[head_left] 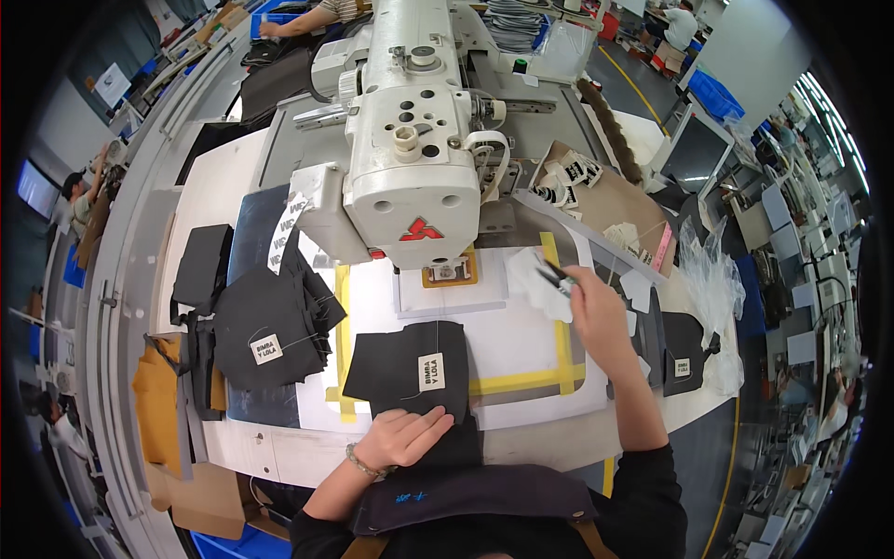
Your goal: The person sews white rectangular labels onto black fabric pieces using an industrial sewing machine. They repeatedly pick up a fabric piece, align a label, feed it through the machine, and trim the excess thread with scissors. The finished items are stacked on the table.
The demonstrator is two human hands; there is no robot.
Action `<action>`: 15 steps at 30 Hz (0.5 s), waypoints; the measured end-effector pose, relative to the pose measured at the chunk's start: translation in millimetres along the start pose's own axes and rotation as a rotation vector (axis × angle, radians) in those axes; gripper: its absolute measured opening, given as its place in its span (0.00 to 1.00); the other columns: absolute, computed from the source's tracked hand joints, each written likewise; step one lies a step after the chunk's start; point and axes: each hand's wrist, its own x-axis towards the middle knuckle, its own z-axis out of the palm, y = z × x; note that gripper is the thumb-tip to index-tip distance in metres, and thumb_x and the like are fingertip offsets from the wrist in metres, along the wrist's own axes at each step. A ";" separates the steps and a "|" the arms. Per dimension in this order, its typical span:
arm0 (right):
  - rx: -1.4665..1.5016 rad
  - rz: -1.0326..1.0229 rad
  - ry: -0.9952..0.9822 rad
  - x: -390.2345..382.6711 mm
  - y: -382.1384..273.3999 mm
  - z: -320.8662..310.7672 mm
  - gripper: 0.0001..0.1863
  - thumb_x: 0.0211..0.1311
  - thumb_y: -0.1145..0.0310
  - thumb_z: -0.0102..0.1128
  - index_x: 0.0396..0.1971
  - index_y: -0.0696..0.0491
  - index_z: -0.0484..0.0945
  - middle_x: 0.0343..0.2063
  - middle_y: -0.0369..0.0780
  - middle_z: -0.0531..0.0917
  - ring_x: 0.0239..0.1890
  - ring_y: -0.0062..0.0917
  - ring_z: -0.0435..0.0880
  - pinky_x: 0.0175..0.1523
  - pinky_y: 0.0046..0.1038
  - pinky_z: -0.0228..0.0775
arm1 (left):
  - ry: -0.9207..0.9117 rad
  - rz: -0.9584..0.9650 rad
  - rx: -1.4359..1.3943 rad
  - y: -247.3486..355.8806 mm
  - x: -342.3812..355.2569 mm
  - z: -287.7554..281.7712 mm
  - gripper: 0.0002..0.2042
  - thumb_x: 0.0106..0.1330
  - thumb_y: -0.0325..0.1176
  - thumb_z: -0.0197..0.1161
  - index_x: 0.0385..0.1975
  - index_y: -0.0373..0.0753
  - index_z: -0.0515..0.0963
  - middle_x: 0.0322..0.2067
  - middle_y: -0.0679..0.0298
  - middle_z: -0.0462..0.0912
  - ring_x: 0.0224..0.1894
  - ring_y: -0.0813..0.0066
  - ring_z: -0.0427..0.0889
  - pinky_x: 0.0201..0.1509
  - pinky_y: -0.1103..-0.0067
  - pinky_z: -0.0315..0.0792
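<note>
A black fabric piece (391, 359) with a small white label (431, 372) lies in front of the sewing machine head, its near edge over my lap. My left hand (402, 438) is closed on that near edge, fingers bent over the cloth. A thin thread runs up from the label towards the machine (410, 177). To the right, my right hand (598, 312) holds small black thread snips (559, 278), tips pointing up and left, above a crumpled white sheet (538, 287). Under the machine head sits a yellow-edged clamp frame (451, 271).
At left lies a stack of black labelled pieces (270, 326) beside a white label strip (284, 233). Yellow tape (521, 382) edges the white work plate. A cardboard tray (596, 200) with loose labels stands right, near a plastic bag (712, 289). Another person's arm (307, 20) reaches in behind.
</note>
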 end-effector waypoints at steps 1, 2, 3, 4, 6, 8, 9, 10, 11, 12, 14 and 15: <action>0.001 -0.039 -0.066 4.2 -8.3 5.5 0.12 0.67 0.67 0.54 0.48 0.53 0.74 0.32 0.45 0.81 0.29 0.40 0.80 0.36 0.35 0.69 | 0.004 -0.002 0.004 0.4 -0.5 0.6 0.11 0.51 0.26 0.65 0.36 0.37 0.84 0.34 0.62 0.86 0.19 0.83 0.76 0.21 0.85 0.65; -0.008 -0.153 -0.102 7.5 -13.8 13.0 0.14 0.65 0.65 0.57 0.49 0.51 0.75 0.31 0.43 0.80 0.26 0.38 0.79 0.34 0.35 0.69 | 0.009 -0.005 0.008 0.9 -1.0 0.7 0.11 0.51 0.26 0.65 0.36 0.37 0.84 0.34 0.62 0.86 0.19 0.83 0.76 0.21 0.85 0.65; -0.017 -0.267 -0.138 10.4 -16.4 23.1 0.15 0.64 0.63 0.59 0.49 0.49 0.75 0.29 0.41 0.79 0.24 0.36 0.78 0.32 0.34 0.69 | 0.006 -0.009 0.004 1.0 -0.7 -0.1 0.11 0.51 0.26 0.65 0.36 0.37 0.84 0.34 0.62 0.86 0.19 0.83 0.76 0.21 0.85 0.65; -0.027 -0.380 -0.174 13.4 -18.4 32.0 0.17 0.62 0.60 0.61 0.49 0.48 0.76 0.28 0.39 0.78 0.21 0.34 0.77 0.30 0.33 0.68 | 0.004 -0.013 0.000 1.1 0.0 -1.3 0.11 0.51 0.26 0.66 0.36 0.37 0.83 0.34 0.62 0.86 0.19 0.83 0.76 0.21 0.85 0.65; -0.159 -0.664 -0.207 22.6 -23.0 45.8 0.19 0.57 0.57 0.64 0.48 0.45 0.78 0.24 0.36 0.75 0.18 0.29 0.74 0.28 0.30 0.67 | 0.001 -0.023 0.005 2.3 -0.7 -3.4 0.11 0.51 0.26 0.66 0.36 0.36 0.83 0.34 0.62 0.86 0.19 0.83 0.77 0.21 0.86 0.65; -0.214 -0.868 -0.220 30.8 -23.5 58.7 0.19 0.53 0.64 0.63 0.47 0.45 0.78 0.23 0.31 0.74 0.16 0.23 0.73 0.27 0.26 0.66 | 0.004 -0.029 0.012 3.6 -1.3 -4.2 0.12 0.51 0.26 0.66 0.36 0.36 0.83 0.34 0.61 0.86 0.19 0.83 0.77 0.21 0.85 0.65; -0.227 -0.909 -0.190 36.3 -23.2 63.0 0.19 0.52 0.65 0.62 0.47 0.45 0.79 0.23 0.31 0.75 0.16 0.23 0.73 0.27 0.26 0.66 | 0.009 -0.028 0.014 4.2 -1.2 -4.6 0.12 0.51 0.26 0.66 0.36 0.36 0.83 0.34 0.61 0.86 0.19 0.83 0.77 0.21 0.85 0.65; -0.241 -0.947 -0.159 43.0 -23.1 65.9 0.19 0.51 0.66 0.61 0.46 0.46 0.79 0.24 0.31 0.75 0.16 0.23 0.73 0.27 0.25 0.66 | 0.014 -0.026 0.014 4.7 -0.6 -4.9 0.12 0.51 0.26 0.66 0.36 0.36 0.83 0.34 0.61 0.86 0.19 0.83 0.77 0.21 0.86 0.65; -0.255 -0.984 -0.129 48.2 -23.1 69.0 0.19 0.50 0.67 0.60 0.46 0.46 0.80 0.24 0.31 0.76 0.16 0.23 0.73 0.27 0.25 0.67 | 0.019 -0.023 0.013 4.9 -0.3 -4.8 0.12 0.51 0.26 0.66 0.37 0.36 0.83 0.34 0.61 0.86 0.19 0.83 0.76 0.21 0.86 0.65; -0.252 -0.998 -0.123 51.8 -22.7 72.5 0.19 0.50 0.68 0.59 0.45 0.46 0.80 0.23 0.31 0.76 0.16 0.22 0.74 0.27 0.25 0.67 | 0.012 -0.015 0.010 5.4 -0.9 -4.1 0.12 0.51 0.25 0.65 0.37 0.35 0.83 0.35 0.61 0.86 0.20 0.84 0.76 0.21 0.86 0.65; -0.245 -1.026 -0.109 57.0 -21.8 80.8 0.19 0.49 0.69 0.58 0.44 0.47 0.80 0.23 0.30 0.76 0.17 0.22 0.75 0.28 0.25 0.67 | -0.003 0.002 0.006 6.2 -2.6 -3.1 0.13 0.52 0.24 0.64 0.39 0.34 0.82 0.36 0.60 0.86 0.20 0.85 0.76 0.22 0.86 0.64; -0.242 -1.046 -0.104 58.2 -21.6 85.4 0.18 0.49 0.68 0.60 0.44 0.46 0.81 0.23 0.30 0.76 0.16 0.21 0.74 0.27 0.24 0.66 | 0.002 0.002 0.009 6.4 -2.0 -3.5 0.13 0.52 0.24 0.64 0.39 0.34 0.82 0.36 0.60 0.86 0.20 0.85 0.76 0.21 0.86 0.64</action>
